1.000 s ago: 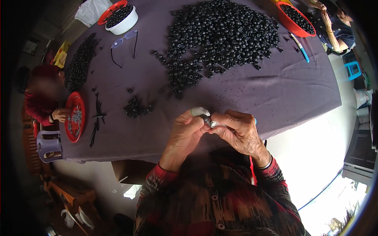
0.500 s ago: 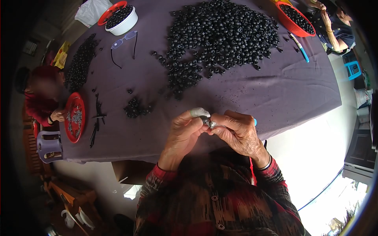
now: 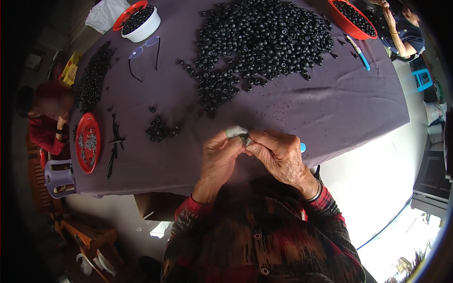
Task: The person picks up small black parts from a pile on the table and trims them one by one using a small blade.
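My left hand [image 3: 221, 158], its index finger wrapped in white tape [image 3: 236, 131], is closed on a small black round piece [image 3: 244, 136] held above the table's near edge. Meeting it from the other side, my right hand [image 3: 282, 155] is closed, thumb and index finger at the piece. A blue rounded end [image 3: 302, 147] shows behind the right hand, seemingly of a slim tool, the rest hidden by the fingers. Beyond my hands lies a big heap of black round pieces [image 3: 264, 42]. A smaller cluster of them [image 3: 159, 129] lies left of my left hand.
On the purple tablecloth [image 3: 302, 113] are eyeglasses [image 3: 144, 48], a blue-and-white tool [image 3: 358, 53], black pliers-like tools [image 3: 114, 141] and a red tray [image 3: 88, 162]. A white tub [image 3: 146, 32] and a red basin [image 3: 355, 26] hold black pieces. One person sits left, another far right.
My hands remain together, tilted slightly, and the black piece is more covered by the fingers. The person on the left has lifted a hand from the red tray towards the head.
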Demonstrator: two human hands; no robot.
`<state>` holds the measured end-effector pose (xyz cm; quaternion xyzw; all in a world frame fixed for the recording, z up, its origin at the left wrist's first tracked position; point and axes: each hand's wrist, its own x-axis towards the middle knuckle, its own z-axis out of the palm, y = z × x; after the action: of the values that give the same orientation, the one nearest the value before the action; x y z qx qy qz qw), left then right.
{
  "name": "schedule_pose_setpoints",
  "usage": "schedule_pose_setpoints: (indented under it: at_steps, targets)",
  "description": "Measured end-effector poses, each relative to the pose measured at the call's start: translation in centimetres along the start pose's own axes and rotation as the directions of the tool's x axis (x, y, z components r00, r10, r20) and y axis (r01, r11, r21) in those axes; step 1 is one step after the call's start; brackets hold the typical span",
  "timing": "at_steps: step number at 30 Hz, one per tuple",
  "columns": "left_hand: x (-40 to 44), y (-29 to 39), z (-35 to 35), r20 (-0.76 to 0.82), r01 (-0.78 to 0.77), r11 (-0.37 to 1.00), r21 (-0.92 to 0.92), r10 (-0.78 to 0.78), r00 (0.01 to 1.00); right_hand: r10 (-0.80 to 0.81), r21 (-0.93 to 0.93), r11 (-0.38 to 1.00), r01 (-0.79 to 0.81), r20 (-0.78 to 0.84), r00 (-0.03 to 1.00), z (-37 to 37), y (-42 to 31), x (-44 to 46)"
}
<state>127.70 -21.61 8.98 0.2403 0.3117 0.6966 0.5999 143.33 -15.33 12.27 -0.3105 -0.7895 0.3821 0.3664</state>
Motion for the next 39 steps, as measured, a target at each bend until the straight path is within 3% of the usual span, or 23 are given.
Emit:
schedule_pose_setpoints:
  at_steps: [6, 9, 10, 13, 14, 15, 17, 22, 25, 32, 39]
  targets:
    - [0.2, -1.3, -0.1, -0.086, 0.002, 1.0, 0.013, -0.001, 0.996, 0.026, 0.003, 1.0, -0.025, -0.025, 0.999, 0.7, 1.0, 0.1]
    - [0.0, -2.5, 0.4, -0.098, 0.004, 0.997, 0.078, 0.003, 0.995, 0.002, -0.197, 0.98, -0.018, -0.079, 0.997, 0.6, 1.1, 0.5]
    - [-0.4, -3.4, 0.6, -0.068, 0.002, 0.997, 0.081, 0.003, 0.998, 0.088, -0.187, 0.978, -0.097, -0.057, 0.994, 0.3, 1.1, 0.7]
    - [-0.4, -3.4, 0.8, -0.093, 0.048, 0.997, 0.055, -0.042, 0.995, 0.068, 0.007, 0.998, -0.068, -0.095, 0.993, -0.3, 0.9, 0.8]
    - [-0.2, -2.7, 0.3, -0.115, 0.075, 0.996, 0.04, -0.07, 0.991, 0.065, 0.008, 0.998, -0.064, -0.184, 0.981, -0.6, 0.9, 0.7]
    - [0.1, -2.1, -0.1, -0.137, 0.099, 0.995, 0.028, -0.094, 0.986, 0.173, 0.069, 0.984, -0.165, -0.121, 0.978, -1.4, 0.9, 0.9]
    - [0.2, -1.7, -0.3, -0.031, 0.068, 0.997, 0.045, -0.067, 0.997, 0.377, 0.18, 0.91, -0.375, 0.024, 0.926, -3.5, 0.9, 1.0]
    - [0.6, -1.0, 0.5, 0.001, 0.065, 0.995, 0.081, -0.065, 0.998, 0.266, 0.398, 0.858, -0.325, 0.197, 0.944, -3.6, 1.0, 0.8]
    - [0.5, -0.6, 0.7, -0.004, 0.085, 0.991, 0.101, -0.085, 0.996, 0.304, 0.614, 0.634, -0.47, 0.36, 0.882, -3.1, 0.0, 1.2]
    - [-0.4, -0.7, -0.3, 0.032, 0.104, 0.99, 0.099, -0.108, 0.994, 0.294, 0.698, 0.592, -0.402, 0.277, 0.915, -0.3, -0.1, 0.5]
    - [-2.2, 0.0, -1.6, -0.031, 0.13, 0.991, 0.0, -0.13, 0.991, 0.364, 0.555, 0.572, -0.604, 0.488, 0.793, 0.0, -1.6, 2.2]
